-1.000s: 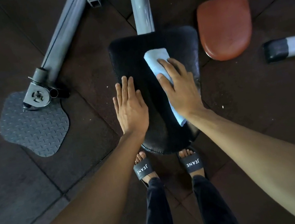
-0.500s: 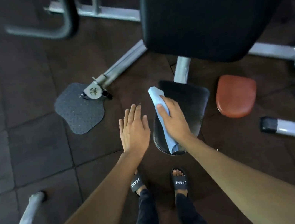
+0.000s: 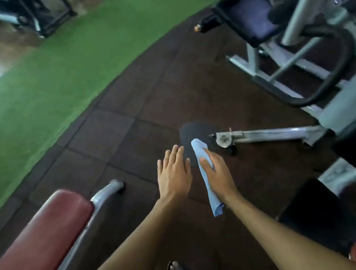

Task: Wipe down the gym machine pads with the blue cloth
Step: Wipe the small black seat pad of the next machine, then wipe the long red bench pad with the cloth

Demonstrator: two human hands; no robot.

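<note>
1. The floor (image 3: 138,127) is laid with dark brown rubber tiles with visible seams; a curved edge separates it from a field of green turf (image 3: 48,69).
2. At lower left a maroon pad (image 3: 36,238), smooth and slightly glossy with rounded corners, sits on a grey metal tube frame (image 3: 98,200).
3. On the right, a black pad (image 3: 320,217) lies low near the frame edge, and a dark seat (image 3: 249,16) sits farther off on a pale grey steel machine; motion blur softens their surfaces, so the covering looks like vinyl but that is unsure.
4. The left hand (image 3: 174,175) is held open and flat, palm down, fingers together and pointing forward, over the floor and holding nothing.
5. The right hand (image 3: 216,173) is beside it, closed around the blue cloth (image 3: 202,154).
6. The cloth is pale blue and soft, folded into a long narrow strip; one end juts past the fingertips, the other hangs below the wrist. It is in the air, touching no pad.
</note>
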